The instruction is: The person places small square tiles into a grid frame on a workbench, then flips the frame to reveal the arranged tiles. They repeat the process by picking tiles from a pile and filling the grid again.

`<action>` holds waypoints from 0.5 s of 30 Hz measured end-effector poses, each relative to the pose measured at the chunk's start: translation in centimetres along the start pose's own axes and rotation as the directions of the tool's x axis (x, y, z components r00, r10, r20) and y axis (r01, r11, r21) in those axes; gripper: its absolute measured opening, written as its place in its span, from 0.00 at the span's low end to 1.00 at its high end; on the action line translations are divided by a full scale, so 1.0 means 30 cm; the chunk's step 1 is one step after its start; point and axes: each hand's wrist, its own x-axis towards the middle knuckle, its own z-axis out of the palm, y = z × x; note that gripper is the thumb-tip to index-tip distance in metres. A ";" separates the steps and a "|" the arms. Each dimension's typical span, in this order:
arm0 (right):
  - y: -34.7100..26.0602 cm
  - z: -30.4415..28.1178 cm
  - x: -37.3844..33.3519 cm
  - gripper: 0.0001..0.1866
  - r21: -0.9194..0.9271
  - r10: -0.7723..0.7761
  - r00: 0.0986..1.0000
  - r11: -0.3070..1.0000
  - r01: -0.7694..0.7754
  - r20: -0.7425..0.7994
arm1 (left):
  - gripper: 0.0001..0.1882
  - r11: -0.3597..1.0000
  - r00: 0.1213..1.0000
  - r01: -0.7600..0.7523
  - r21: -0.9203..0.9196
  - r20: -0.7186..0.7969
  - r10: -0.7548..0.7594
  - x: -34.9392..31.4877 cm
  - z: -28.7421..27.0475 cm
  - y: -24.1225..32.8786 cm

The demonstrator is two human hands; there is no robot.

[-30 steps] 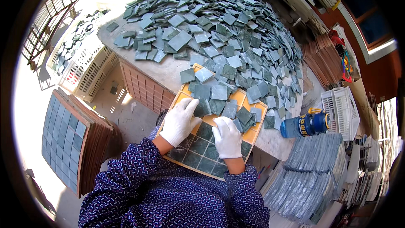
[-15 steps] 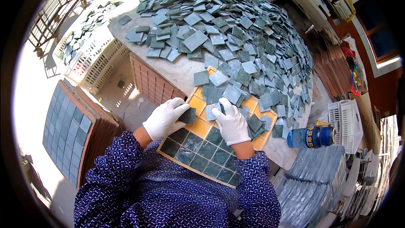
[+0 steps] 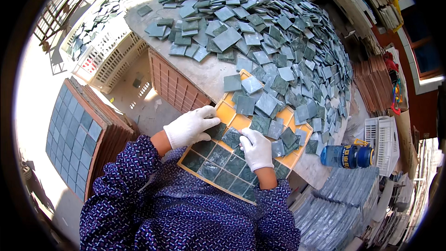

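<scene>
White gloves cover both my hands. In front of me slants a yellow gridded tray (image 3: 239, 121), its near rows filled with square dark green stone tiles (image 3: 218, 155). My left hand (image 3: 191, 126) is at the tray's left edge, thumb and fingers closed about one green tile (image 3: 216, 131). Beside it, another tile (image 3: 231, 137) lies at the same row, pinched at its right edge by my right hand (image 3: 257, 151). Whether these two tiles sit fully in their cells is partly hidden by my fingers. Several loose tiles (image 3: 245, 105) rest across the tray's far part.
A large heap of loose tiles (image 3: 278, 37) covers the table beyond the tray. At left stand stacked brown trays (image 3: 104, 125) and a white crate (image 3: 109, 62) with tiles. On the right are a blue bottle (image 3: 346, 156), stacked grey tile sheets (image 3: 341, 200) and a white basket (image 3: 382, 142).
My right hand has come nearer to me with its tile, down onto the tray. The left hand's tile has also moved over a cell in that row. The view has shifted slightly.
</scene>
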 end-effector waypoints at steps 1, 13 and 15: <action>-0.004 -0.002 -0.001 0.09 -0.063 -0.071 0.997 0.996 0.070 -0.008 | 0.27 1.000 1.000 0.008 0.008 0.004 -0.008 0.001 0.002 -0.001; -0.077 0.043 -0.042 0.15 -0.250 -0.108 0.993 0.964 0.095 -0.038 | 0.27 0.986 0.999 0.050 0.162 -0.004 -0.050 0.003 0.032 0.022; -0.103 0.017 -0.033 0.14 -0.201 -0.049 0.999 0.979 0.044 -0.020 | 0.27 0.985 0.998 0.044 0.167 0.041 -0.052 0.009 0.022 0.021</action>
